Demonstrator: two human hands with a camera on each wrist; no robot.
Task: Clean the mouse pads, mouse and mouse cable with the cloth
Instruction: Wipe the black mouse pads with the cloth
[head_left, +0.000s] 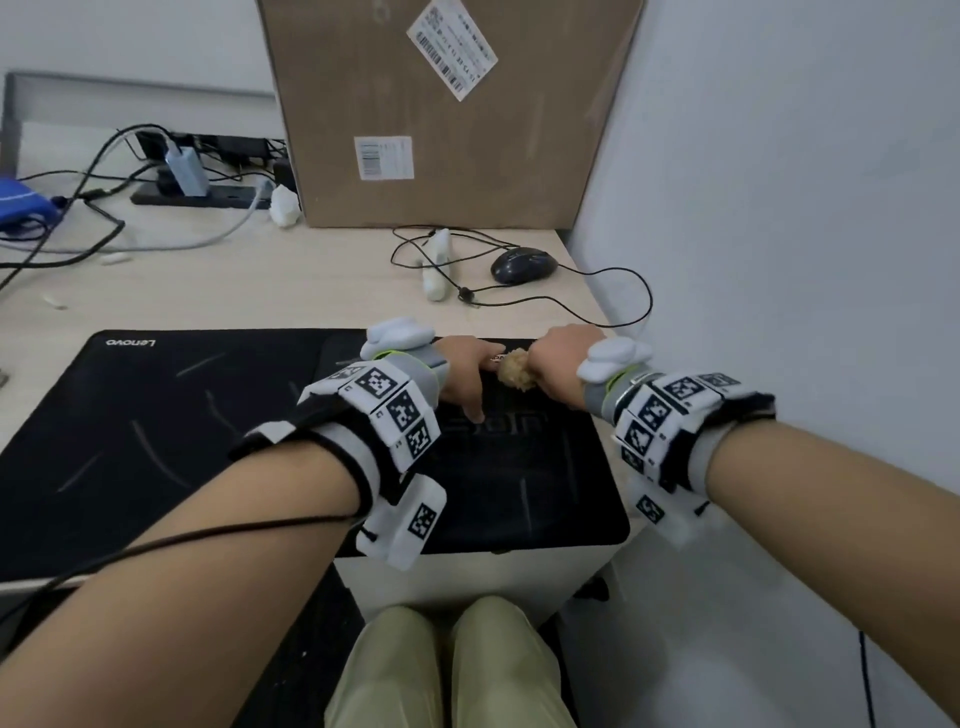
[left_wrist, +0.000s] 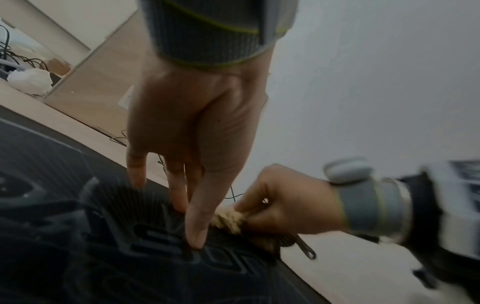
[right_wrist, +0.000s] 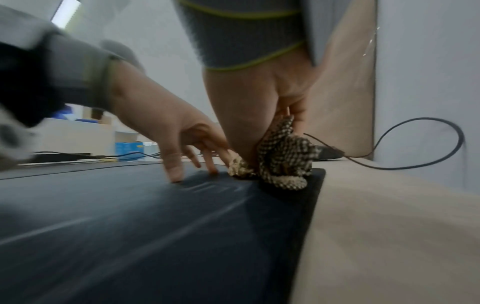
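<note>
Two black mouse pads overlap on the desk: a large one (head_left: 130, 441) with a white logo and a smaller one (head_left: 519, 467) on its right part. My right hand (head_left: 558, 364) grips a bunched tan checked cloth (head_left: 514, 370) (right_wrist: 283, 162) and holds it down on the smaller pad's far right corner (right_wrist: 315, 174). Beside it my left hand (head_left: 467, 374) presses straight fingertips (left_wrist: 196, 240) onto the same pad. The black mouse (head_left: 522, 265) lies further back near the wall, its cable (head_left: 613, 301) looping on the desk.
A big cardboard box (head_left: 441, 114) stands behind the mouse. White plastic pieces (head_left: 436, 265) lie left of the mouse. Power strip and tangled cables (head_left: 192, 176) fill the back left. A white wall (head_left: 779, 208) closes the right side. The desk edge (head_left: 467, 561) runs just before the pads.
</note>
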